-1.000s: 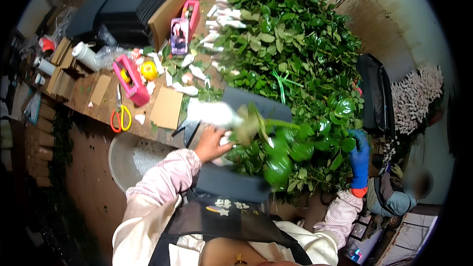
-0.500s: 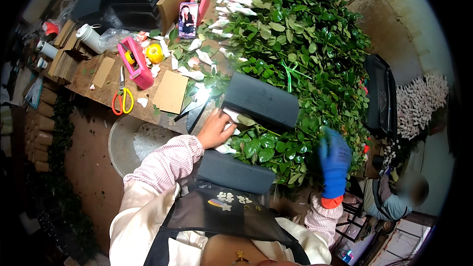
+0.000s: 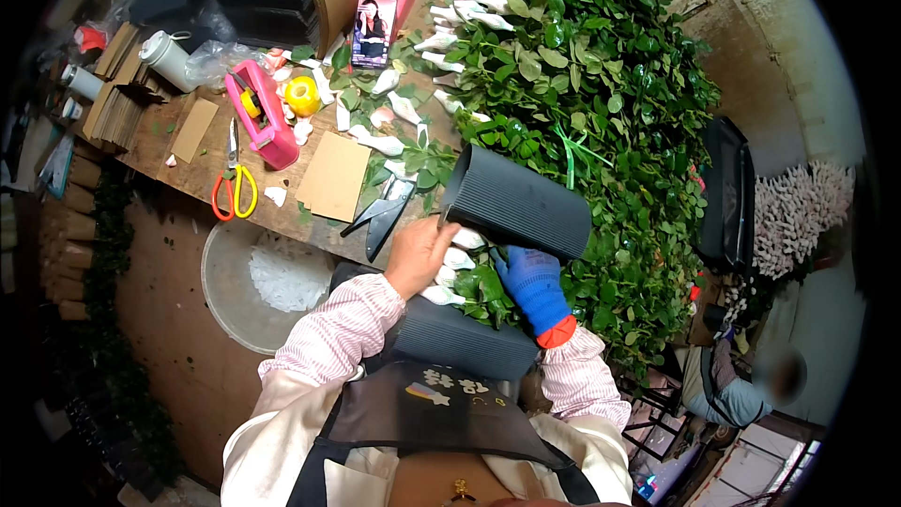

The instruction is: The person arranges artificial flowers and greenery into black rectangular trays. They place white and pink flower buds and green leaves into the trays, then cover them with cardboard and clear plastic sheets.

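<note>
A curved black corrugated sheet (image 3: 521, 202) stands over a row of flower buds in white sleeves (image 3: 457, 259) with leafy green stems (image 3: 490, 293). My bare left hand (image 3: 418, 253) pinches the sheet's lower left corner, beside the buds. My right hand (image 3: 533, 289), in a blue knitted glove with an orange cuff, lies against the stems at the sheet's lower edge. Its fingertips are partly hidden there. Another part of black corrugated sheet (image 3: 469, 343) lies under the buds, close to my apron.
A big pile of leafy stems (image 3: 582, 66) covers the table's right side. Open dark-bladed shears (image 3: 380, 216), cardboard pieces (image 3: 335, 176), a pink tape dispenser (image 3: 267, 122), scissors (image 3: 235, 190) and a phone (image 3: 373, 31) lie leftward. A bin (image 3: 225, 291) stands below; a person (image 3: 727, 385) is at right.
My gloved right hand has come left from the leaves to the sheet's lower edge. My left hand has shifted from the buds to the sheet's corner. The sheet curves more at its left end.
</note>
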Available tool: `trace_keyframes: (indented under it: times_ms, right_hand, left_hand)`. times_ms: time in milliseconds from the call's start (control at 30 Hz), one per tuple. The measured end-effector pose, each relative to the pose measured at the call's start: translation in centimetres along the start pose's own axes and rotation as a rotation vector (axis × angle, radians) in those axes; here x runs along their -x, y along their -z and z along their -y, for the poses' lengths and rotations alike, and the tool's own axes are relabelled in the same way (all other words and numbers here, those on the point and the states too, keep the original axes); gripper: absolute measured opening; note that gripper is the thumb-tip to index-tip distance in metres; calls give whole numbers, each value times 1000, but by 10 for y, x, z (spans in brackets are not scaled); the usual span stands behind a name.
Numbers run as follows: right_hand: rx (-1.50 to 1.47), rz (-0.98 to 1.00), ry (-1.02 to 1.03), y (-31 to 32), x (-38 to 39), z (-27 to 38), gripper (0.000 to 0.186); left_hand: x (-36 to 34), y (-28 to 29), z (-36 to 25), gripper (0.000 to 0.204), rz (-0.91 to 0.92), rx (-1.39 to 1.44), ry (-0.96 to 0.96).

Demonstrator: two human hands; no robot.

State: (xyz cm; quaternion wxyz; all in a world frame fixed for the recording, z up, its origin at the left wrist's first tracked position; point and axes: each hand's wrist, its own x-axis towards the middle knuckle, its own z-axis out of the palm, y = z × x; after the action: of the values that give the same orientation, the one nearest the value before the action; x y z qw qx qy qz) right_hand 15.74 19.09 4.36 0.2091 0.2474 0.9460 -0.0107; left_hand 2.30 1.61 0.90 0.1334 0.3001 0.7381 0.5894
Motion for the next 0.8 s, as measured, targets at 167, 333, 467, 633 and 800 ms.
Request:
trace_keyframes:
  times_ms: [167, 333, 467, 633, 800]
  right_hand:
    - [-70, -68, 36, -13, -3, -8, 47]
    - [-72, -75, 89, -13, -1, -7, 48]
    - [-53, -102, 41, -18, 0, -2, 39]
    - [-55, -113, -5, -19, -3, 3, 37]
    - [-287, -89, 146, -2, 3, -10, 47]
  left_hand:
    - [-7, 41, 29, 18, -301, 270, 178]
    - [-12, 29, 5, 26, 294, -114, 238]
    - [-6, 8, 22, 23, 193, -92, 6]
    - [5, -5, 35, 26, -169, 319, 116]
    - [0, 52, 61, 19, -32, 331, 117]
